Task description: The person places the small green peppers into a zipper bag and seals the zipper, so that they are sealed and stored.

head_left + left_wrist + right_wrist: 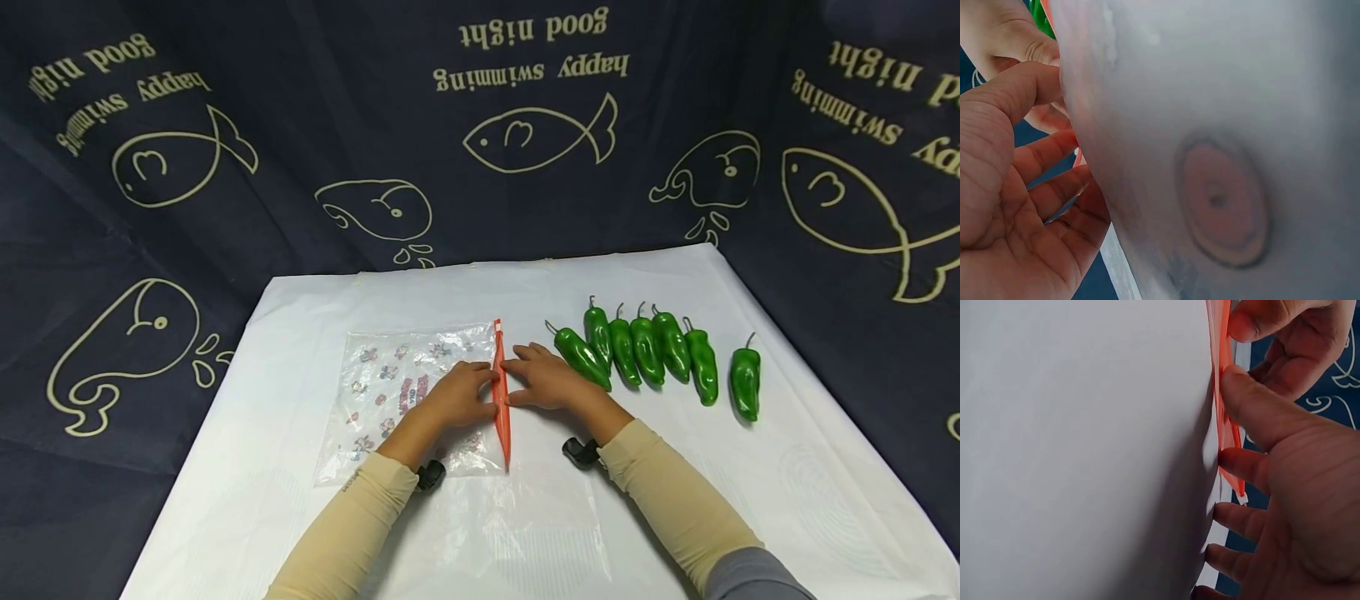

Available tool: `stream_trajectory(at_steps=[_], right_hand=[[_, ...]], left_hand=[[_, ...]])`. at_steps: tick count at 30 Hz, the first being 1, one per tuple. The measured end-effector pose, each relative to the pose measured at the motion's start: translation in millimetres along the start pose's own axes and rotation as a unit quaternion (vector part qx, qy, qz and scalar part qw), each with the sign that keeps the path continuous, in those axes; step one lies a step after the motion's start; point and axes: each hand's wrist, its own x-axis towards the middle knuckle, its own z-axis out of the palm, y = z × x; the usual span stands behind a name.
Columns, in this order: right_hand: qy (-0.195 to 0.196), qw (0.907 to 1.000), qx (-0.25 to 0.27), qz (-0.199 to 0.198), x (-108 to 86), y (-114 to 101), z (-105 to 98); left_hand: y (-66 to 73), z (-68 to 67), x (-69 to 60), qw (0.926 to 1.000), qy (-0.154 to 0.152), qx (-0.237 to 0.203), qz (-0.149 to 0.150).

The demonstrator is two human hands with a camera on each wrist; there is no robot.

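Note:
A clear zipper bag (367,392) with small cartoon prints lies flat on the table, its red zip strip (504,433) facing right and a slider at the far end. The strip bulges a little between the hands. From the left, my left hand (461,396) rests over the bag, thumb and fingertips touching the strip. My right hand (547,379) meets the strip from the other side, thumb and index finger apart on the red edge (1225,337). To the right of that hand lie several glossy green peppers (647,350) with curled stems.
One green pepper (745,383) lies apart at the right. A white cover (247,433) spreads over the table. Dark cloth (540,217) with fish and whale drawings hangs behind it. A clear plastic sheet (540,542) lies near the front.

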Motion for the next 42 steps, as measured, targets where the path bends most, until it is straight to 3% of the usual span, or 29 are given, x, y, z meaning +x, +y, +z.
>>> stream_trajectory(at_steps=[8, 14, 22, 29, 34, 38, 42], right_hand=[[0.000, 0.9996, -0.027, 0.001, 3.1, 0.1, 1.7], [0.003, 0.9998, -0.019, 0.003, 4.1, 0.0, 3.2], [0.000, 0.9997, -0.021, 0.014, 5.8, -0.8, 4.6], [0.002, 0.9998, -0.016, 0.011, 6.0, -0.8, 4.9], [0.000, 0.9998, -0.016, 0.009, 6.1, -2.1, 4.9], [-0.003, 0.9997, -0.017, 0.018, 6.8, -0.4, 5.8], [-0.006, 0.9997, -0.011, 0.022, 5.9, -0.2, 5.1]], left_hand=[[0.0, 5.5, 3.4, 0.9995, 0.014, 0.015, -0.025], [-2.0, 8.0, 4.7, 0.9993, 0.026, 0.017, -0.020], [-2.8, 5.8, 0.7, 0.9995, 0.014, -0.004, -0.028], [4.8, 6.2, 2.3, 0.9982, 0.001, 0.051, -0.032], [9.0, 4.1, -0.2, 0.9974, -0.011, 0.063, -0.033], [11.0, 0.8, -0.5, 0.9977, -0.026, 0.058, -0.022], [12.1, -2.4, 0.1, 0.9994, -0.027, 0.024, -0.002]])
